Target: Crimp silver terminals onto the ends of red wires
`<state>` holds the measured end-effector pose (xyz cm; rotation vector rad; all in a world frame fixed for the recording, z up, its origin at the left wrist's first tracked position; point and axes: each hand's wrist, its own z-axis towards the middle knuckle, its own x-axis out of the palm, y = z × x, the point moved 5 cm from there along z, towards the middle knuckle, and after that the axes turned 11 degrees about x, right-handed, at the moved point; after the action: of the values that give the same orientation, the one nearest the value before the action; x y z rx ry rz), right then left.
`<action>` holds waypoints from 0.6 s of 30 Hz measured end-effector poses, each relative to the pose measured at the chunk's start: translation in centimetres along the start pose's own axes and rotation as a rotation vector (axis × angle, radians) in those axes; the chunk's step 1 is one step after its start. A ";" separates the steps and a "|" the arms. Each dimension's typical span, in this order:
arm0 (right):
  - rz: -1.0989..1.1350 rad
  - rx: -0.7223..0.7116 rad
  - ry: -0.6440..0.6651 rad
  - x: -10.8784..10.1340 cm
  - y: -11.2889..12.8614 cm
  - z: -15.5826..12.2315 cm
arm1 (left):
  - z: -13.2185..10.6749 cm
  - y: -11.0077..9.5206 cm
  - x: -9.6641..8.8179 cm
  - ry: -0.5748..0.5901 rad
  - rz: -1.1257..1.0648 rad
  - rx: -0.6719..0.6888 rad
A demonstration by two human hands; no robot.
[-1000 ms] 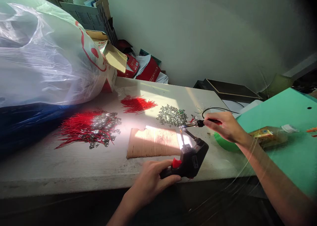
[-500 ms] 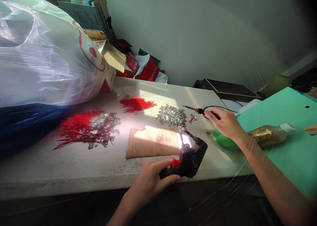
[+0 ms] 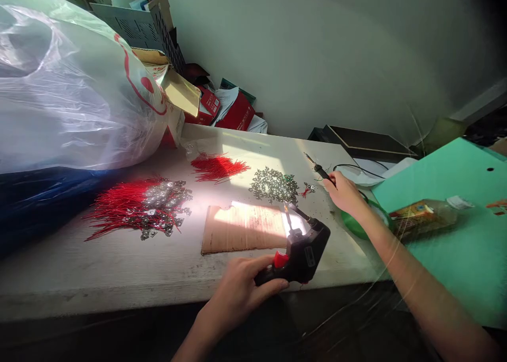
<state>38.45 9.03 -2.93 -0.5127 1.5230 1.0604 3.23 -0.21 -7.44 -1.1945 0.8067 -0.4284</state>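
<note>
Bench (image 3: 99, 267): right hand (image 3: 344, 194) holds soldering iron (image 3: 319, 169).

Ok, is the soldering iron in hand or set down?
In hand: the right hand grips the soldering iron by its black handle.

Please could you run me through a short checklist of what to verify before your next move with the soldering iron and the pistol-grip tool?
Soldering iron held by its handle in the right hand: ok.
Iron's tip in the air, apart from the hand: ok.
Iron hot enough to use: cannot tell.
Black pistol-grip tool gripped in the left hand, with the fingers around its handle: ok.
Tool's metal tip clear of the cardboard sheet: cannot tell.
Small cluster of red wires and metal pieces ready to work on: cannot tell, too small to judge.
</note>
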 end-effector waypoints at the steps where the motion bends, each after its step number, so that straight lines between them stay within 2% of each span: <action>1: -0.016 0.015 -0.007 0.4 -0.1 0.5 | 0.0 0.0 0.0 -0.002 0.002 0.000; 7: -0.110 0.057 -0.001 2.3 -0.3 2.6 | 0.0 0.1 0.1 -0.007 0.004 0.007; 18: -0.200 -0.011 -0.003 3.0 -0.2 4.5 | 0.0 -0.1 0.0 -0.014 -0.005 0.007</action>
<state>40.33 13.43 -5.57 -0.6562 1.4310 0.9150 3.23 -0.19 -7.36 -1.1919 0.7893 -0.4267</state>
